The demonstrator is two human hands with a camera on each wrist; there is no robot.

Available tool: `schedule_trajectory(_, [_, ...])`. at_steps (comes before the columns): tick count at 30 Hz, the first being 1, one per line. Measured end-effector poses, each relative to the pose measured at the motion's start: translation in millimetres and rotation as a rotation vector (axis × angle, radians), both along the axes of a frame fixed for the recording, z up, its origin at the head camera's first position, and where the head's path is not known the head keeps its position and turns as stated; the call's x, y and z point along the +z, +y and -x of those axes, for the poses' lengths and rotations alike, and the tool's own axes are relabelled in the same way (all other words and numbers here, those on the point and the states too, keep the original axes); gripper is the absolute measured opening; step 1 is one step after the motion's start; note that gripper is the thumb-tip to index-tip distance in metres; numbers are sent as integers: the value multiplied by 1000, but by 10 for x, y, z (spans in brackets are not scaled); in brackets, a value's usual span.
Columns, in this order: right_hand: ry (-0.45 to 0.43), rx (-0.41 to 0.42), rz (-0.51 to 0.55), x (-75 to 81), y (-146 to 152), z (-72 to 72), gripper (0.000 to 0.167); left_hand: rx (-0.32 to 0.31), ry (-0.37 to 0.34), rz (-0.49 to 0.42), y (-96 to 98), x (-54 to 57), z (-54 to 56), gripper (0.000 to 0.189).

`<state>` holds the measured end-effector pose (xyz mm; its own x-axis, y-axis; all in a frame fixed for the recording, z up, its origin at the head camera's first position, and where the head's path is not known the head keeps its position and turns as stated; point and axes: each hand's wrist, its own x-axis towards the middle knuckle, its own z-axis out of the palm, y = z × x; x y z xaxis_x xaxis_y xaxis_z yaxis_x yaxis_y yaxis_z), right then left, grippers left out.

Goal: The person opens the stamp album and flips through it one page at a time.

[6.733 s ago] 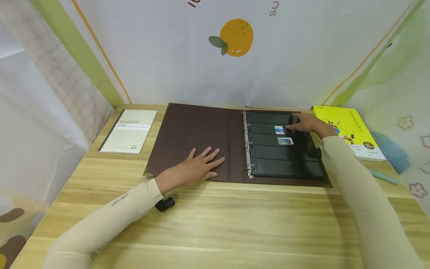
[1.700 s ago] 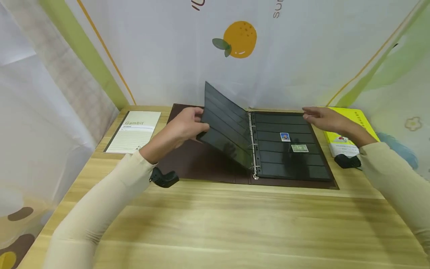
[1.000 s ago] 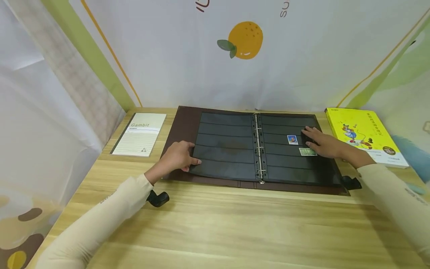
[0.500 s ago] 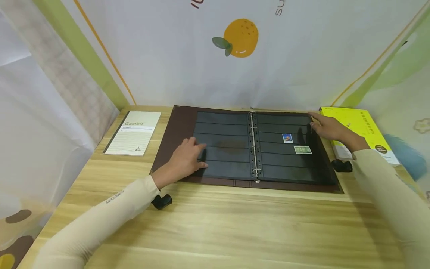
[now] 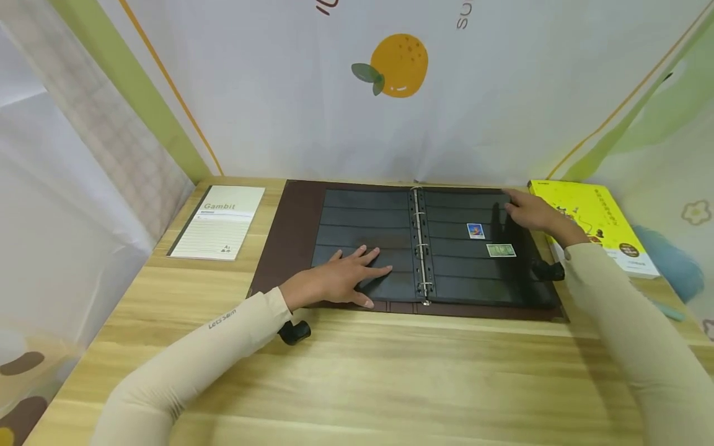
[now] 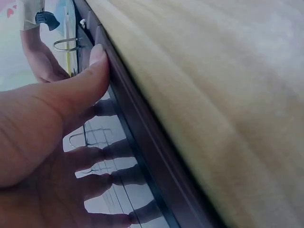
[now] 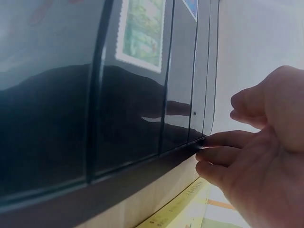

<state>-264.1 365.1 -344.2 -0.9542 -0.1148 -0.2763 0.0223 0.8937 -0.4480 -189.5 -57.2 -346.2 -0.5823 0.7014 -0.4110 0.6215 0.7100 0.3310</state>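
A brown ring-binder stamp album (image 5: 295,232) lies open on the wooden table (image 5: 379,378), black pocket pages on both sides of its metal rings (image 5: 422,238). The left hand (image 5: 341,279) spreads its fingers wide, fingertips on the left page (image 5: 365,217), with the thumb over the album's near edge. The right hand (image 5: 530,210) is at the right page's (image 5: 474,285) far outer corner, its fingertips at the edge, thumb held apart. That page carries a blue stamp (image 5: 476,231) and, nearer the person and farther right, a green stamp (image 5: 501,250). A Gambit notebook (image 5: 216,224) lies left of the album, a yellow book (image 5: 599,214) right.
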Motion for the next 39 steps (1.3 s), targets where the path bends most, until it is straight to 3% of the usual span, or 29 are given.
schedule_trajectory(11, [43,-121,14,19,-46,-21,63,-17,-15,-6,-23,-24,9,81])
schedule_trajectory(18, [272,-206,29,-54,-119,-99,56,-25,-16,-4,-26,-40,17,82])
schedule_trajectory(21, [380,-266,86,-67,-150,-142,52,-28,-17,4,-26,-52,28,83])
schedule_trajectory(24, [426,-299,133,-58,-133,-160,53,-28,-12,9,-22,-63,37,83])
schedule_trajectory(27, [351,-298,147,-47,-60,-165,58,-26,-11,8,-20,-73,40,83])
schedule_trajectory(31, [146,-277,201,-45,94,-210,62,-26,-24,6,-19,-87,36,83])
schedule_trajectory(37, [-150,-260,444,-27,288,-296,54,-27,-30,8,-27,-81,44,83])
schedule_trajectory(39, [-235,-274,516,-8,322,-322,61,-28,-29,8,-31,-70,53,83])
